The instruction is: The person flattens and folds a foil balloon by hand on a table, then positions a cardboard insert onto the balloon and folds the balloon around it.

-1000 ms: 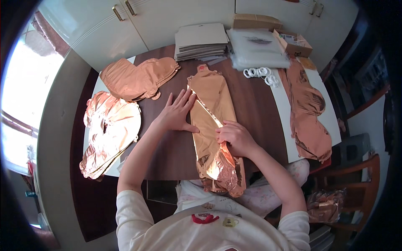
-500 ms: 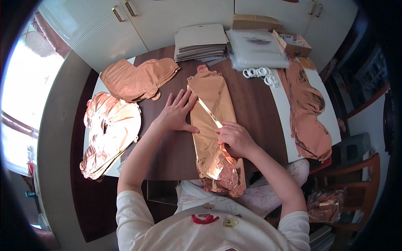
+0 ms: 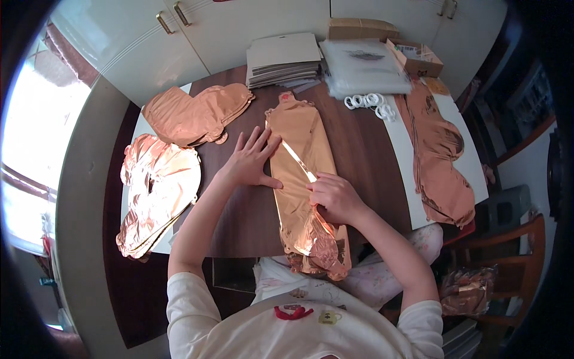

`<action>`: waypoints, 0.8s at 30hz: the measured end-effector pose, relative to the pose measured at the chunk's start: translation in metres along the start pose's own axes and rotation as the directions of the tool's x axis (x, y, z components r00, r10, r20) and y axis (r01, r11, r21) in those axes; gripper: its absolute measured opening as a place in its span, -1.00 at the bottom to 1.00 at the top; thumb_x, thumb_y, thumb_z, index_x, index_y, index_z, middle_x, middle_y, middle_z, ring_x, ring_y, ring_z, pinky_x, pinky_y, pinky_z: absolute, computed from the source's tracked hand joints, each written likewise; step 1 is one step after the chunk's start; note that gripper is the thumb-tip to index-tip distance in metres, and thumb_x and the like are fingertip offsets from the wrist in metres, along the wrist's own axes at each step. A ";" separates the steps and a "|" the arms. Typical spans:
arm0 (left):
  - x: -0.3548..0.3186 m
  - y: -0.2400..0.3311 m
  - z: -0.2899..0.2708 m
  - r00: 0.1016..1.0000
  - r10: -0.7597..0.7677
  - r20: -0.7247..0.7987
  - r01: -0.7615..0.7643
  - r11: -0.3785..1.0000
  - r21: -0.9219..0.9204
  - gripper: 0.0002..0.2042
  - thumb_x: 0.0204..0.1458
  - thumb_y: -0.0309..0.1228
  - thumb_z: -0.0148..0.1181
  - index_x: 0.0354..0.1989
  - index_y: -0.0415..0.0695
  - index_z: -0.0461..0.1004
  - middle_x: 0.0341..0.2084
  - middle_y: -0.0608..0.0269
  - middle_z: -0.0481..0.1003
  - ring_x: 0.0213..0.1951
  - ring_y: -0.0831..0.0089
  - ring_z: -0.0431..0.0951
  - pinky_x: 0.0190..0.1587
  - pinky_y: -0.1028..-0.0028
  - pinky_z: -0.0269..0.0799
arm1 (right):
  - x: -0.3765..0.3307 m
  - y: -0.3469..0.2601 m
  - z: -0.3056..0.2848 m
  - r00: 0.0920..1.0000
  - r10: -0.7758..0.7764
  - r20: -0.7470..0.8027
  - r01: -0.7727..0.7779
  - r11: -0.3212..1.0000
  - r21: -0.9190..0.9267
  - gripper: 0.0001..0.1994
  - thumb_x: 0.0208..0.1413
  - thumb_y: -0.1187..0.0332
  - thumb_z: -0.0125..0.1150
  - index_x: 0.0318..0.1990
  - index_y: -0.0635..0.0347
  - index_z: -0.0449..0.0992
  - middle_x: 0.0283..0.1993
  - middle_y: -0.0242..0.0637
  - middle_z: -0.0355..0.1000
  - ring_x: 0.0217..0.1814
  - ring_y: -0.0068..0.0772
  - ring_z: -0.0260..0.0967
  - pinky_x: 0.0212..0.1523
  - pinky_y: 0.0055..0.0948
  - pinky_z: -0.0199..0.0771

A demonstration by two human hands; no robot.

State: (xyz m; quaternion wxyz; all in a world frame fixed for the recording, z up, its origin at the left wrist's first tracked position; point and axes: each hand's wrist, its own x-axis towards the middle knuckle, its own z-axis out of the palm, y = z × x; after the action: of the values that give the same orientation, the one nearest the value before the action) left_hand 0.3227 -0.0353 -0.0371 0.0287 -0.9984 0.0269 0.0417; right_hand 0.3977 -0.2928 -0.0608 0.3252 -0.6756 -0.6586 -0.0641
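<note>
My right hand is curled closed, pressing on the long rose-gold foil balloon lying flat on the dark wooden surface, its near end crumpled over the edge. My left hand lies open, fingers spread, against the balloon's left edge. Beyond sits a stack of grey cards.

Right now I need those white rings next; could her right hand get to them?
Probably yes. The right hand rests on the foil balloon, and the bare table between it and the white rings holds nothing in the way.
</note>
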 end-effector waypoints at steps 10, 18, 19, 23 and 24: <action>0.012 -0.014 -0.006 0.998 -0.021 0.059 0.022 1.000 -0.007 0.14 -0.42 0.46 0.10 0.37 0.09 -0.10 0.36 0.06 -0.12 0.37 -0.03 -0.19 0.30 -0.13 -0.22 | 0.001 -0.001 -0.001 1.000 -0.012 -0.028 0.012 1.000 0.002 -0.89 -0.32 0.46 0.27 -0.58 0.11 0.43 -0.32 -0.27 0.50 -0.21 -0.24 0.48 0.05 -0.19 0.43; 0.026 -0.029 0.003 0.998 -0.056 0.040 0.058 0.997 -0.056 0.08 -0.29 0.47 -0.03 0.38 0.04 -0.11 0.37 0.19 -0.12 0.38 0.05 -0.21 0.32 -0.07 -0.28 | -0.006 -0.001 -0.002 1.000 0.018 -0.024 -0.018 1.000 0.016 -0.89 -0.33 0.44 0.28 -0.57 0.13 0.46 -0.33 -0.28 0.52 -0.19 -0.29 0.49 0.13 -0.11 0.38; 0.027 -0.030 0.003 0.996 -0.066 0.057 0.070 0.996 -0.062 0.05 -0.24 0.47 -0.07 0.38 0.03 -0.11 0.37 0.22 -0.12 0.38 0.07 -0.21 0.33 -0.05 -0.29 | -0.008 -0.001 -0.003 1.000 0.017 -0.019 -0.017 1.000 0.015 -0.89 -0.33 0.44 0.28 -0.57 0.13 0.46 -0.33 -0.28 0.52 -0.19 -0.29 0.49 0.13 -0.11 0.38; 0.030 -0.038 0.006 0.995 -0.087 0.049 0.091 0.991 -0.094 -0.04 -0.13 0.42 -0.15 0.38 0.05 -0.13 0.38 0.30 -0.12 0.38 0.10 -0.22 0.34 -0.01 -0.30 | -0.018 -0.006 -0.009 0.999 0.014 0.033 -0.017 0.997 0.069 -0.90 -0.30 0.42 0.30 -0.54 0.13 0.50 -0.34 -0.30 0.53 -0.16 -0.36 0.50 0.18 -0.06 0.33; 0.031 -0.040 0.008 0.995 -0.089 0.044 0.093 0.990 -0.105 -0.07 -0.09 0.40 -0.18 0.38 0.06 -0.14 0.38 0.33 -0.13 0.39 0.11 -0.22 0.35 0.00 -0.32 | -0.020 -0.007 -0.010 0.999 0.025 0.036 -0.028 0.995 0.094 -0.90 -0.28 0.41 0.30 -0.53 0.12 0.52 -0.34 -0.31 0.53 -0.15 -0.39 0.51 0.19 -0.05 0.32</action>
State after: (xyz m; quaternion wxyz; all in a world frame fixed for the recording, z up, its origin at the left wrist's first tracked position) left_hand 0.3556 0.0036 -0.0454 -0.0223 -0.9976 -0.0215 0.0615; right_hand 0.3919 -0.3158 -0.0608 0.3461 -0.6692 -0.6573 -0.0168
